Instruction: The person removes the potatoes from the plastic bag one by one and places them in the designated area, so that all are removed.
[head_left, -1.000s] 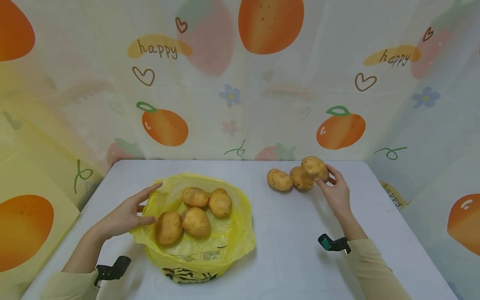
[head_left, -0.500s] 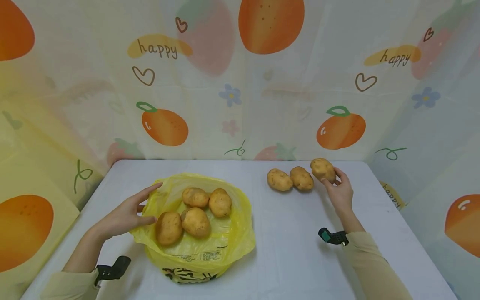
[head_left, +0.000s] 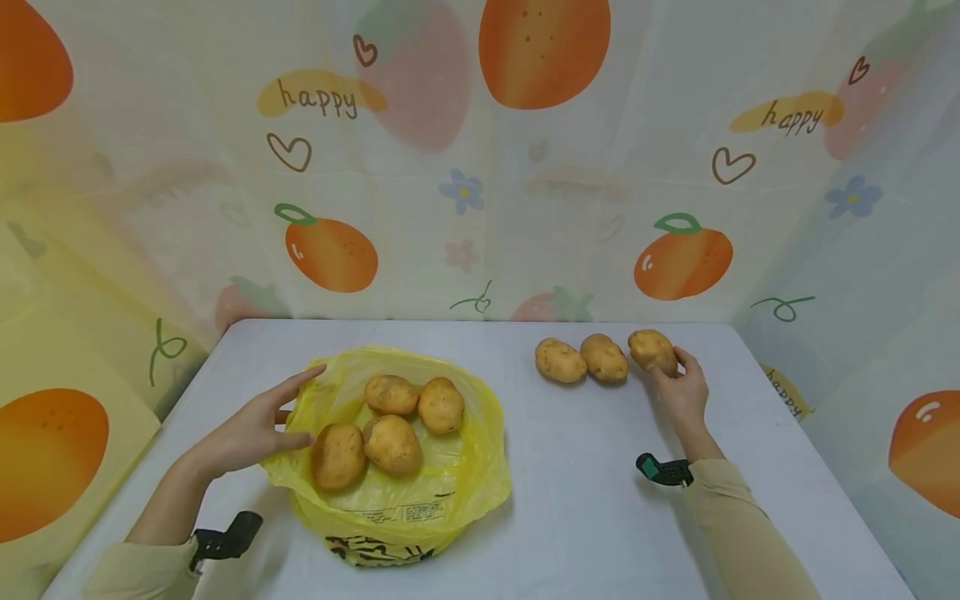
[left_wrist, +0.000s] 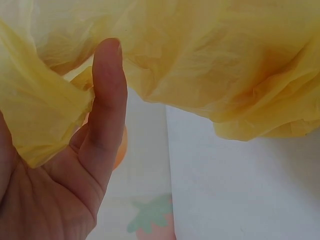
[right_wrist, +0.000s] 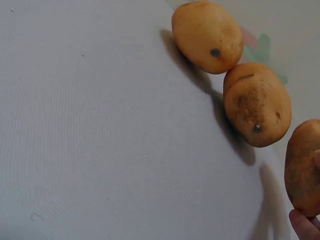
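Observation:
My right hand (head_left: 682,398) pinches a potato (head_left: 652,351) by its right side, at the far right of the table. In the right wrist view this potato (right_wrist: 301,172) is cut off by the frame edge, and its shadow lies a little apart from it. Two more potatoes, one (head_left: 561,361) left of the other (head_left: 604,358), lie side by side just left of it. My left hand (head_left: 251,425) holds the left rim of a yellow plastic bag (head_left: 480,492). The bag's mouth is spread wide, and several potatoes (head_left: 393,446) lie inside. In the left wrist view, yellow film (left_wrist: 45,115) hides part of the fingers.
A white-covered table (head_left: 570,508) carries everything. Its back edge meets a hanging cloth (head_left: 525,242) printed with fruit, close behind the loose potatoes. Black wrist cameras sit on the left (head_left: 225,537) and right (head_left: 663,471) wrists.
My right hand has carried its potato rightward and down, away from the two loose potatoes, to a spot beside them near the tabletop. My left hand and the bag have stayed put.

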